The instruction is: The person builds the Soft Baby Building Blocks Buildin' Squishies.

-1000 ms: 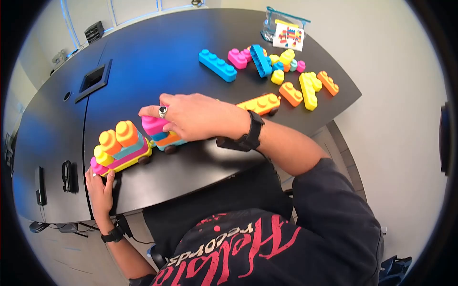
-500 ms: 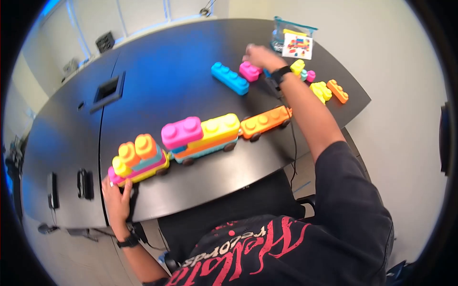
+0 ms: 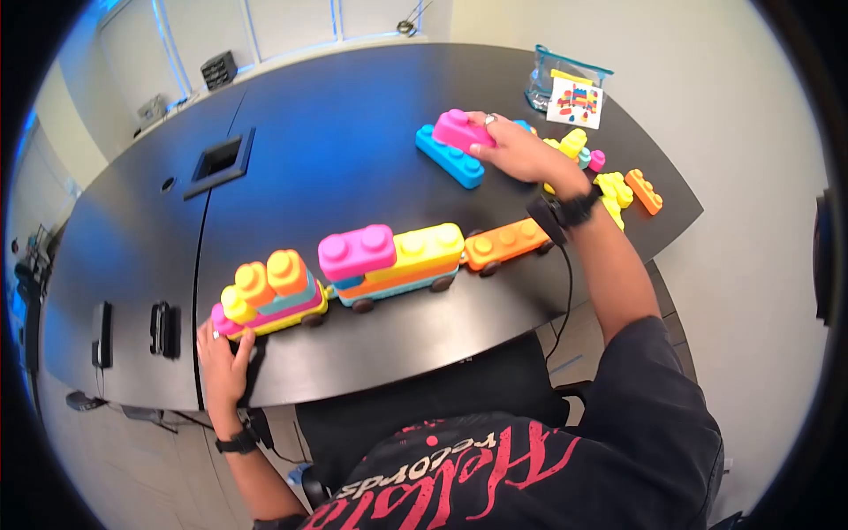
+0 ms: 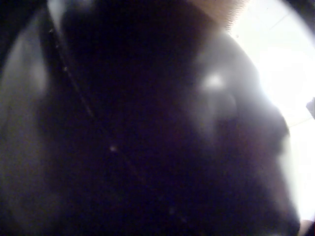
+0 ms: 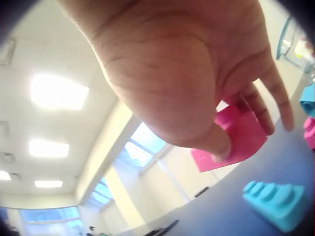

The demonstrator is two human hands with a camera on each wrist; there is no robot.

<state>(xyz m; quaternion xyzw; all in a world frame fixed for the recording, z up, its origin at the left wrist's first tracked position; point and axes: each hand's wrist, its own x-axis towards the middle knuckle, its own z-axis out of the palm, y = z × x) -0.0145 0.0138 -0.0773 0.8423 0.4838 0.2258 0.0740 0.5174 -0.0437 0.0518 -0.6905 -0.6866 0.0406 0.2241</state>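
Observation:
In the head view my right hand (image 3: pixel 526 155) pinches a pink block (image 3: pixel 461 132) above the long blue block (image 3: pixel 449 157); the right wrist view shows the thumb and fingers around the pink block (image 5: pixel 236 137), above the blue block (image 5: pixel 278 204). My left hand (image 3: pixel 224 367) rests at the front end of a wheeled block train, touching the car with a pink and yellow base (image 3: pixel 296 311). Behind that stand a middle car topped with pink (image 3: pixel 356 252) and yellow blocks and an orange flat car (image 3: pixel 507 243). The left wrist view is too dark to tell.
Loose yellow blocks (image 3: pixel 613 190) and an orange block (image 3: pixel 644 192) lie at the table's right. A clear bag (image 3: pixel 567 75) with a picture card (image 3: pixel 575 102) stands at the back right. A recessed box (image 3: pixel 220 162) and dark objects (image 3: pixel 160 329) are on the left.
The right hand has left the middle car, reached to the loose blocks, and now lifts a pink one over the blue block. The left hand has stayed by the front car.

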